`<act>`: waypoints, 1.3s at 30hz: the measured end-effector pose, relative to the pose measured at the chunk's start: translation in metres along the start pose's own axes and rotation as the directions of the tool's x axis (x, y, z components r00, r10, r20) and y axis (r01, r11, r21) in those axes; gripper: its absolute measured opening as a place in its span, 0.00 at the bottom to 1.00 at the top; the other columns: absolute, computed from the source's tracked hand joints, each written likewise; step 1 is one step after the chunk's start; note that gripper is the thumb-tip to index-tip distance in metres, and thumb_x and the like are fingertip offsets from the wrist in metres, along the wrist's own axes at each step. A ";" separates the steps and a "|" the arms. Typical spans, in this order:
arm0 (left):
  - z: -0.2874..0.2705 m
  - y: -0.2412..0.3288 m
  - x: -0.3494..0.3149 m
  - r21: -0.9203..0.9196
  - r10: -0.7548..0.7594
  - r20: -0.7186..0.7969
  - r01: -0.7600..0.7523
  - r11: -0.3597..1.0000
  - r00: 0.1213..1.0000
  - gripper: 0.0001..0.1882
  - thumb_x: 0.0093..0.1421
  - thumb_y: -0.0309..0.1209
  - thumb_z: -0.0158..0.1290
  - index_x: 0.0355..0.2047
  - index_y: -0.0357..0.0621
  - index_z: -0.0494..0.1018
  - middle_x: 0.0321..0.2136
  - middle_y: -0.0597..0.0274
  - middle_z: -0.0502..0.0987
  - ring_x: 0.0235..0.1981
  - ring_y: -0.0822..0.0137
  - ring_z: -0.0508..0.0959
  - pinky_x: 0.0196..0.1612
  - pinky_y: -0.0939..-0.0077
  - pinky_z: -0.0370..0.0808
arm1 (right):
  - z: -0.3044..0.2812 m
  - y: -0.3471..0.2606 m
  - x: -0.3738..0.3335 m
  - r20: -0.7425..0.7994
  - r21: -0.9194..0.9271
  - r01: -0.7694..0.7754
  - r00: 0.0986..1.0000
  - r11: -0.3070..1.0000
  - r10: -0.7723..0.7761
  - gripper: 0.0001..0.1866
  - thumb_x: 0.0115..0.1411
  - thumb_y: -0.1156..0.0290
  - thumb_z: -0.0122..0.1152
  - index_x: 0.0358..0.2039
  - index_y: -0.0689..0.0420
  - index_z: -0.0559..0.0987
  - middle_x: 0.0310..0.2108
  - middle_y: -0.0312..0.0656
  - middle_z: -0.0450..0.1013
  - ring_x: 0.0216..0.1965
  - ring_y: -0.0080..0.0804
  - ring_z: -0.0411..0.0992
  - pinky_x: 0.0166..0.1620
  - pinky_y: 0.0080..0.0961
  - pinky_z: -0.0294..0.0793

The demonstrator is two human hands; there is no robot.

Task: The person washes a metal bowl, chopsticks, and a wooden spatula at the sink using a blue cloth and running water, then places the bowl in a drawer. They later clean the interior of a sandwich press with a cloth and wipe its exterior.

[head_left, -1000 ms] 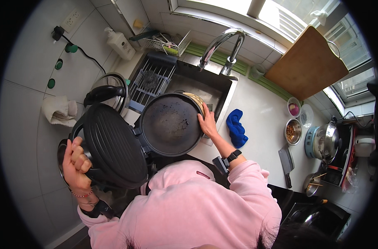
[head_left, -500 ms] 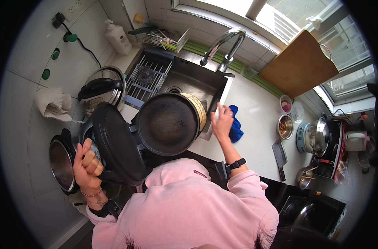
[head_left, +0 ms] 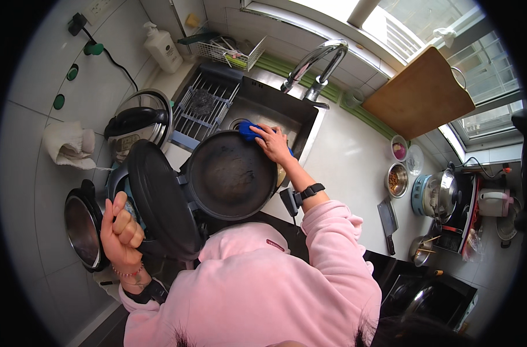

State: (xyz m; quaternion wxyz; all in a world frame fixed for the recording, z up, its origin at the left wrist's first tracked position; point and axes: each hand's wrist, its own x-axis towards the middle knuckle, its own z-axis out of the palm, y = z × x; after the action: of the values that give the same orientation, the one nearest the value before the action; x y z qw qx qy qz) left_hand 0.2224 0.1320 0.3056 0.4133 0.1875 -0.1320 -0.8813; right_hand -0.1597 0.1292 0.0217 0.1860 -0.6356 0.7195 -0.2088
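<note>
An electric griddle [head_left: 231, 176] with a round dark plate stands opened out, partly over the near edge of the sink. Its black lid [head_left: 159, 199] is swung up on the left, joined by hinges. My left hand [head_left: 123, 228] is closed at the outer edge of that lid; the part inside the fingers is hidden. My right hand [head_left: 270, 144] presses a blue cloth [head_left: 249, 130] against the far rim of the griddle, fingers bent over it. Part of the cloth shows on both sides of the hand.
Behind the griddle lies the steel sink [head_left: 301, 118] with a faucet [head_left: 318, 69] and a drying rack [head_left: 200, 110]. On the right counter are a cleaver [head_left: 387, 220], a bowl of brown bits [head_left: 396, 179] and a blue pot [head_left: 421, 194]. A steel pot [head_left: 83, 228] sits at left.
My right hand has picked up the blue cloth from the counter and moved left with it to the griddle's far rim. My left hand and the lid have hardly moved.
</note>
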 end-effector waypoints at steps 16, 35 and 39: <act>0.004 -0.003 0.002 0.049 -0.084 -0.028 0.085 0.995 0.996 0.14 0.70 0.40 0.28 0.28 0.51 0.52 0.09 0.79 0.44 0.06 0.84 0.40 0.10 0.84 0.37 | 0.036 -0.085 -0.011 -0.259 -0.200 0.056 0.960 0.978 -0.108 0.24 0.54 0.69 0.57 0.52 0.58 0.67 0.56 0.49 0.60 0.52 0.48 0.59 0.49 0.39 0.60; -0.004 0.002 -0.010 0.078 -0.051 -0.035 0.054 0.995 0.998 0.14 0.69 0.40 0.30 0.27 0.51 0.52 0.09 0.79 0.44 0.06 0.84 0.40 0.09 0.83 0.37 | -0.014 -0.090 -0.074 -0.048 -0.402 -0.081 0.997 0.912 0.067 0.10 0.48 0.74 0.55 0.33 0.62 0.73 0.38 0.46 0.69 0.35 0.38 0.72 0.34 0.31 0.73; -0.006 0.000 -0.006 0.052 -0.065 -0.031 0.067 0.996 0.997 0.14 0.69 0.40 0.30 0.27 0.51 0.52 0.09 0.79 0.45 0.06 0.84 0.40 0.10 0.84 0.37 | -0.022 -0.103 -0.117 0.262 -0.240 -0.177 0.935 0.954 0.239 0.09 0.50 0.70 0.54 0.25 0.64 0.73 0.26 0.54 0.73 0.26 0.51 0.75 0.33 0.38 0.75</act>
State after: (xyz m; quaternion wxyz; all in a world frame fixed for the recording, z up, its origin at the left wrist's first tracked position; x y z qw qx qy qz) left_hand 0.2285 0.1368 0.3017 0.3807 0.2154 -0.1430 -0.8878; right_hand -0.0709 0.2355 0.0964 0.2408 -0.5953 0.7664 -0.0148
